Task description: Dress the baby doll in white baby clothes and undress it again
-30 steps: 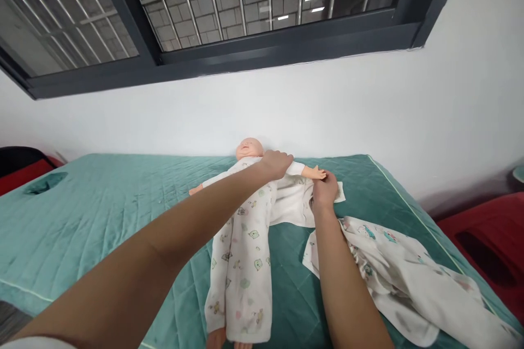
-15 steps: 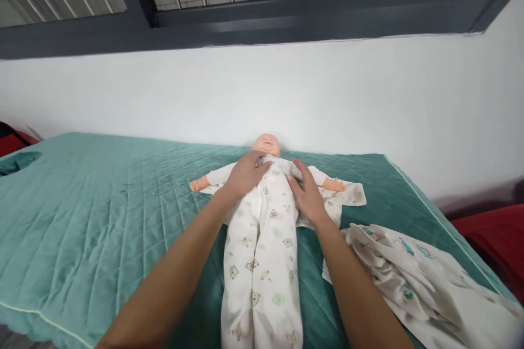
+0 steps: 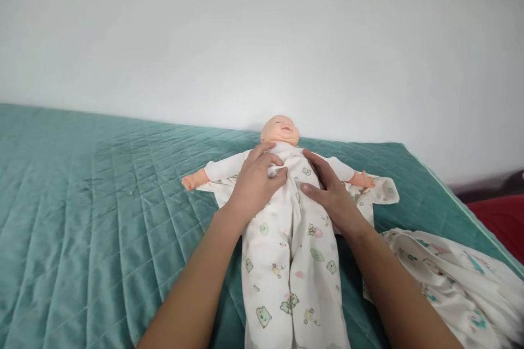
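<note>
A baby doll lies face up, its arms in white sleeves stretched out to both sides. White baby trousers with green bear prints cover its body up to the chest; whether its legs are inside is hidden. At the upper left edge of the trousers, my left hand pinches a fold of cloth between thumb and fingers. Across from it, my right hand rests on the trousers' right side, thumb and fingers apart. Beneath the doll, a printed baby top is spread, one sleeve showing past the doll's hand.
A green quilted cover lies under everything, reaching back to a white wall behind the doll's head. Crumpled printed white cloth lies by my right forearm. Something red stands beyond the right edge.
The view has tilted down and come closer, so the window bars are gone. Both hands stay at the trousers' upper part; the left fingers have drawn together on the cloth.
</note>
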Available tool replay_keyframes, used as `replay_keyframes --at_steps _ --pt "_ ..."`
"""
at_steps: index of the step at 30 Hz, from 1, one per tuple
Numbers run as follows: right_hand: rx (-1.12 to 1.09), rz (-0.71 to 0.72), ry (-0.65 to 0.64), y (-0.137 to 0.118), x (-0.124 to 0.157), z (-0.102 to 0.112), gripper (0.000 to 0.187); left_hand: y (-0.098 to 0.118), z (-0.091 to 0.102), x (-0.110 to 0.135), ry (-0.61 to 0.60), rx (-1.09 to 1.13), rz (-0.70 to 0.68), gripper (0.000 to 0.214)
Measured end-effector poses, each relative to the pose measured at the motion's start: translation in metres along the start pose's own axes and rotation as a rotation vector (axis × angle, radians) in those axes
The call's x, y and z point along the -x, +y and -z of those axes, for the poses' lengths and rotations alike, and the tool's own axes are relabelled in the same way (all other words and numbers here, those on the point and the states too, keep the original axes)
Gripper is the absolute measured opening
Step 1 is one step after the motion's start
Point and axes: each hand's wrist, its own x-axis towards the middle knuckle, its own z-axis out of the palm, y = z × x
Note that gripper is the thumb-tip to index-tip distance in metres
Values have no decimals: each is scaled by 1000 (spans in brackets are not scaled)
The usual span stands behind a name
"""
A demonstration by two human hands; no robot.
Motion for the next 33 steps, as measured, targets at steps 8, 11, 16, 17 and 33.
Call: replay_keyframes --at_steps 8,11,16,17,33 --pt "181 -38 1 -17 9 -7 81 8 -4 2 51 -282 -134 6" --pt "268 44 17 -23 13 -15 79 7 -5 1 73 -383 -171 7" --pt "434 162 22 -25 13 -20 75 4 -12 5 150 -454 -259 14" --pt "456 207 25 -25 13 -20 72 4 -14 6 183 -457 -281 17" --pt "737 556 222 -13 23 -28 18 -10 -7 44 248 -490 -284 36"
